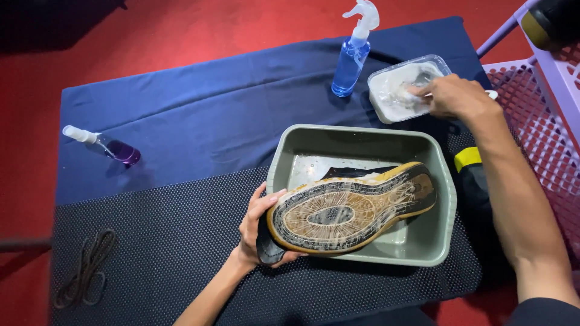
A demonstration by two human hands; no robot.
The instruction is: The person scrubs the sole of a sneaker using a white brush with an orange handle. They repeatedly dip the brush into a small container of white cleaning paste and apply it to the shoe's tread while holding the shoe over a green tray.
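My left hand (257, 226) grips the heel end of a black shoe (350, 208), held sole-up over a grey-green plastic basin (284, 151). The tan rubber sole is streaked with white foam. My right hand (450, 96) reaches to the back right and holds a brush whose head is dipped into a small clear tub of white soapy water (393, 90). Only the brush's white handle tip (492, 94) shows past my fingers.
A blue spray bottle (352, 60) stands behind the basin. A small purple spray bottle (109, 145) lies at the left. Dark laces (87, 268) lie at the front left on the black mat. A lilac plastic rack (544, 90) and a black-yellow shoe (474, 181) are at the right.
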